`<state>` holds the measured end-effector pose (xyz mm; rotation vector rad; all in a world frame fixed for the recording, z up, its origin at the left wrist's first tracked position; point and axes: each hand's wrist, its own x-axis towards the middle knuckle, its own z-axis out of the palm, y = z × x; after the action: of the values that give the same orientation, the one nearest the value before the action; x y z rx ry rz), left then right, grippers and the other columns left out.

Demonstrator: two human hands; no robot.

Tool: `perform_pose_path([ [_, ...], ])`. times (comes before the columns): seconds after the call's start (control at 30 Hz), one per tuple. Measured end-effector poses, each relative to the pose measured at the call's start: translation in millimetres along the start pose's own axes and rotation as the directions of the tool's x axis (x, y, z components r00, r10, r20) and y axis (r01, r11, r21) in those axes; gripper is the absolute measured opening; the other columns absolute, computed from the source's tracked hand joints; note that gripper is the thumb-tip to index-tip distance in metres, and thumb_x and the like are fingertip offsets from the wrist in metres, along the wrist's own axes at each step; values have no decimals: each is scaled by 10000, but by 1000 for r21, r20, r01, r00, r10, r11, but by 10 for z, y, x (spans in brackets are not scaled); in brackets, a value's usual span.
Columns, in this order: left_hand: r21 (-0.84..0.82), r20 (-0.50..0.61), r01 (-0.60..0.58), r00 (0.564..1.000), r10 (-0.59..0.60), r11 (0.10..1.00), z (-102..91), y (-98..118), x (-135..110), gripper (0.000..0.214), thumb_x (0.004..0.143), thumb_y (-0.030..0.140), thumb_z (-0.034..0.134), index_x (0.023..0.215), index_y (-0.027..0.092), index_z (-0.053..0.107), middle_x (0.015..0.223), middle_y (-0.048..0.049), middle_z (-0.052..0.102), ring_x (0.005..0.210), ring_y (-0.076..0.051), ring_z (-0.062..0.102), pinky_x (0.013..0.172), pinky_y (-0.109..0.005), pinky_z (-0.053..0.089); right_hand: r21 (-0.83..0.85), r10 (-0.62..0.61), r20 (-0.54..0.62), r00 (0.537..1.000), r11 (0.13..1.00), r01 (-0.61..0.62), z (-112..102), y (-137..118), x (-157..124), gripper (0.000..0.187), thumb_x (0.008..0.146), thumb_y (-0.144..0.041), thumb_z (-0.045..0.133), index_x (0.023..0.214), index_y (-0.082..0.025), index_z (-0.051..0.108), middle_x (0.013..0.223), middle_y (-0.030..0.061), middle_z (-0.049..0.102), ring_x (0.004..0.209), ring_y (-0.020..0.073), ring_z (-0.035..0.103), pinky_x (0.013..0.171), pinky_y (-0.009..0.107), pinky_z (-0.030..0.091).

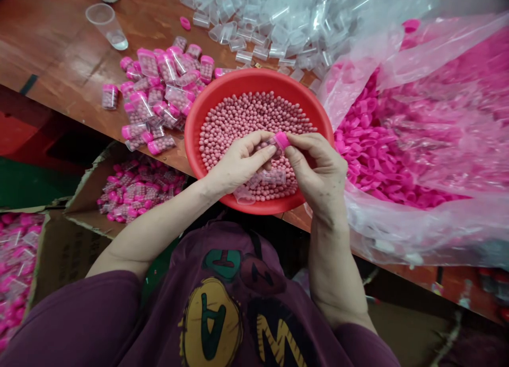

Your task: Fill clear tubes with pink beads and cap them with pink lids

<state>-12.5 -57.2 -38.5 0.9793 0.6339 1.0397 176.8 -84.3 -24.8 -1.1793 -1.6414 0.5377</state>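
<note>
The right hand (320, 173) pinches the pink cap (282, 140) of a small clear tube (265, 150) between thumb and forefinger, while the left hand (238, 163) closes its fingers around the tube's lower end, which they partly hide. Both hands are over the middle of a red plastic basin (258, 83) heaped with round pink beads (246, 118), and two more clear tubes (274, 177) lie among the beads near 6 o'clock.

The tube looks light, stiff and smooth, so it may slip from a loose hold; the ribbed-looking cap seems the surest place to grip, with the body steadied by the other hand — a hard squeeze could crack thin plastic.

Around the basin on the wooden tabletop (59, 49), filled pink-capped tubes (159, 96) lie heaped at 10 o'clock, and loose empty tubes (258, 33) spread across 12 o'clock. A clear plastic bag (397, 144) of pink caps (369, 155) sits at 3 o'clock — and at 8 o'clock, a cardboard box (89, 171) holds more filled tubes (139, 189).
</note>
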Motion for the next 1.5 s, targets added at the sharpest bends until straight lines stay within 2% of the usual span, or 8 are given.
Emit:
perform_pose_path([
  [0.5,-43,-88,127,988,-130,991,22,46,6,43,1090,137,757,1049,150,759,848,15,690,668,-76,589,622,-181,494,-181,-233,232,944,944,277,-71,55,40,307,1181,-333,582,1325,-335,854,1187,85,830,1065,273,814,907,477,712],
  [0.63,-24,4,130,991,-130,991,-19,39,-11,237,1009,339,912,1098,158,788,923,-15,745,710,-96,626,642,-198,518,22,21,-2,1000,1000,-21,6,122,80,413,1202,-637,540,1324,-337,796,999,49,787,795,230,700,762,437,633],
  [0.7,24,69,162,984,-163,987,-6,60,-27,331,948,397,973,1076,154,787,908,-15,740,693,-95,612,623,-203,505,220,239,-114,964,953,-210,106,91,124,532,1197,-747,450,1366,-333,737,963,41,765,679,209,594,670,404,560],
  [0.87,129,169,222,955,-242,967,52,97,-63,243,999,345,882,1072,139,775,844,-20,716,629,-88,563,579,-209,445,567,497,212,841,638,-520,304,-54,295,685,1095,-928,465,1274,-314,713,977,66,735,841,241,704,754,376,652],
  [0.97,183,161,201,959,-231,962,49,80,-59,144,1029,298,816,1016,164,764,789,-2,663,623,-104,551,580,-226,441,457,488,316,814,673,-581,370,24,305,803,1099,-955,379,1388,-285,713,988,88,757,849,258,754,752,398,699],
  [1.13,303,132,68,985,-113,951,70,55,-37,154,987,117,781,849,172,741,716,32,562,656,-108,519,620,-234,418,140,420,292,859,870,-473,449,272,210,764,1217,-775,245,1524,-270,729,1003,76,813,801,235,815,757,395,711],
  [1.33,118,-35,263,965,-261,958,144,79,5,118,1072,120,737,961,157,745,760,27,678,619,-85,564,618,-211,454,280,451,109,886,841,-463,386,432,341,786,1204,-696,120,1461,-227,697,1141,151,877,1009,295,867,910,499,739],
  [1.5,-114,-294,244,918,-267,963,85,101,79,103,1083,141,788,987,159,758,895,0,777,754,-78,671,704,-166,510,-142,45,179,983,990,-20,150,353,202,761,1049,-707,690,1663,-275,564,1588,168,740,1476,381,711,1273,649,586],
])
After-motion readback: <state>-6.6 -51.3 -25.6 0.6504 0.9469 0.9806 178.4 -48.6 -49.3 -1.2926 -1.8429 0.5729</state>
